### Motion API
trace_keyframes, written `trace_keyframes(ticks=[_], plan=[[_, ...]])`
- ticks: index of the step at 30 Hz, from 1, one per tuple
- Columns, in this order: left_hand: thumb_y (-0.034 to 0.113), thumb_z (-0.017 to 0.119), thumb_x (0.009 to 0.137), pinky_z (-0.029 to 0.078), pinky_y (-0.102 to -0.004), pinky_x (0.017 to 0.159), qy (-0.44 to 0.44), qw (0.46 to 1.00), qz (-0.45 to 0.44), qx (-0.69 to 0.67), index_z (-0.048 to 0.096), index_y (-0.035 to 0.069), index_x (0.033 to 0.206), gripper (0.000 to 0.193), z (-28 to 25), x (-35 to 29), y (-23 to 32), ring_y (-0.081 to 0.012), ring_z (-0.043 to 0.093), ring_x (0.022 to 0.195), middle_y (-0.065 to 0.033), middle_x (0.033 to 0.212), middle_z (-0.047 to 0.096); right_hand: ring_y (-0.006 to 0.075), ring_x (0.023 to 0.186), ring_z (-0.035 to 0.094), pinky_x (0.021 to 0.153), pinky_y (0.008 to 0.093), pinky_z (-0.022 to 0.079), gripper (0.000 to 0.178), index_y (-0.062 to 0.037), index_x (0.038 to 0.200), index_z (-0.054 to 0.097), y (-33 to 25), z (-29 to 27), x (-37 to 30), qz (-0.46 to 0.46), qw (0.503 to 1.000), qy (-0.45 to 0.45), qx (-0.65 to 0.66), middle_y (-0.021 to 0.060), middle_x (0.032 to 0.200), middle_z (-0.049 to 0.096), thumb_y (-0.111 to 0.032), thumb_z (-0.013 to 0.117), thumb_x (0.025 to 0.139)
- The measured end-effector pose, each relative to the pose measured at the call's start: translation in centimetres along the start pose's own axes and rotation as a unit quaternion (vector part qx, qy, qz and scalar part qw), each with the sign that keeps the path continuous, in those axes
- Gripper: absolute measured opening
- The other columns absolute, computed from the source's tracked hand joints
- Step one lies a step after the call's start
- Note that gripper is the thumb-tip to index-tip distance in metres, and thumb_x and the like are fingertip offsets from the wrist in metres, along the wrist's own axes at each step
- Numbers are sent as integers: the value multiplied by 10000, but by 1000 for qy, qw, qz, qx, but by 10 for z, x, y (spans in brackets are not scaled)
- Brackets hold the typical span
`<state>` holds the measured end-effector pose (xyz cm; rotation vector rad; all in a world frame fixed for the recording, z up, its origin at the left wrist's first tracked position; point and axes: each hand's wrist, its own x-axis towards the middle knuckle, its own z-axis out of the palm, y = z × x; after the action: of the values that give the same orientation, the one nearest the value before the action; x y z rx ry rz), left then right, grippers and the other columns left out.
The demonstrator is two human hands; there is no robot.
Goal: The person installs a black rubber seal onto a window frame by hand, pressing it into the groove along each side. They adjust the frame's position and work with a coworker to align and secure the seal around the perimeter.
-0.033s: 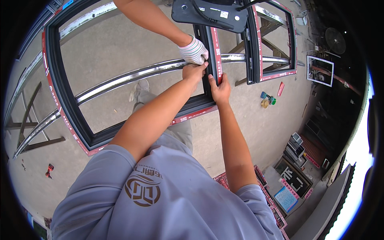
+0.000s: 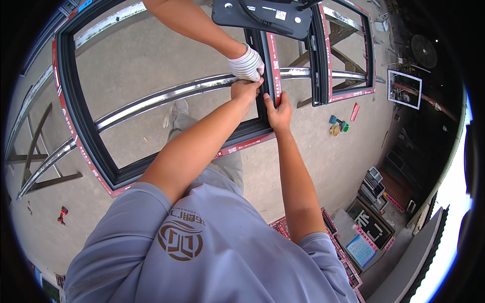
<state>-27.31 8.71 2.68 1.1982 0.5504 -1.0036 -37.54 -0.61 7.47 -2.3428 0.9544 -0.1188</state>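
A dark window frame [image 2: 96, 144], its outer sides covered in red-and-white protective film, lies across metal rails in front of me. My right hand [image 2: 279, 113] grips the near part of its right side, thumb on top and fingers round the outer edge. At the inner edge of that same side, my left hand [image 2: 244, 92] is closed, fingertips pressed together against the dark profile. What it pinches is hidden. Touching or almost touching my left fingers from the far side is a co-worker's hand in a striped white glove [image 2: 246, 64], also closed at the profile.
A second filmed frame [image 2: 352, 94] rests on the rails to the right. Over the far edge hangs a flat black device [image 2: 262, 17]. On the floor are a green-and-blue power tool [image 2: 339, 123] and a red drill [image 2: 62, 215]. Metal rails [image 2: 166, 98] run beneath the frames.
The co-worker's gloved hand has shifted very slightly to the right, and the black device slightly up and left. My own hands show no visible movement.
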Motion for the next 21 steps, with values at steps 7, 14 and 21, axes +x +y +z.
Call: trace_keyframes(ticks=[7, 14, 21], plan=[[220, 806, 900, 522, -286, 628, -11, 1000, -21, -19, 783, 9, 1003, 237, -2, 1, 6, -127, 650, 688, -33, 832, 738, 381, 735, 632, 694, 447, 504, 430, -30, 940, 575, -1, -1, 0, 2, 1000, -2, -19, 179, 797, 642, -401, 778, 863], [188, 771, 934, 578, -294, 762, -18, 1000, 13, -17, 735, -16, 1131, 286, -4, -3, 9, -155, 699, 830, -62, 962, 738, 382, 741, 626, 712, 450, 501, 442, -29, 946, 575, 0, 2, 0, 0, 1000, 2, -19, 176, 801, 638, -419, 769, 869], [120, 733, 945, 565, -297, 769, 15, 997, 59, -47, 729, -30, 1135, 242, 2, 1, 6, -156, 689, 826, -74, 960, 738, 386, 766, 633, 727, 451, 505, 450, -32, 967, 588, 1, 3, 0, -11, 1000, 10, -21, 177, 824, 651, -436, 763, 874]])
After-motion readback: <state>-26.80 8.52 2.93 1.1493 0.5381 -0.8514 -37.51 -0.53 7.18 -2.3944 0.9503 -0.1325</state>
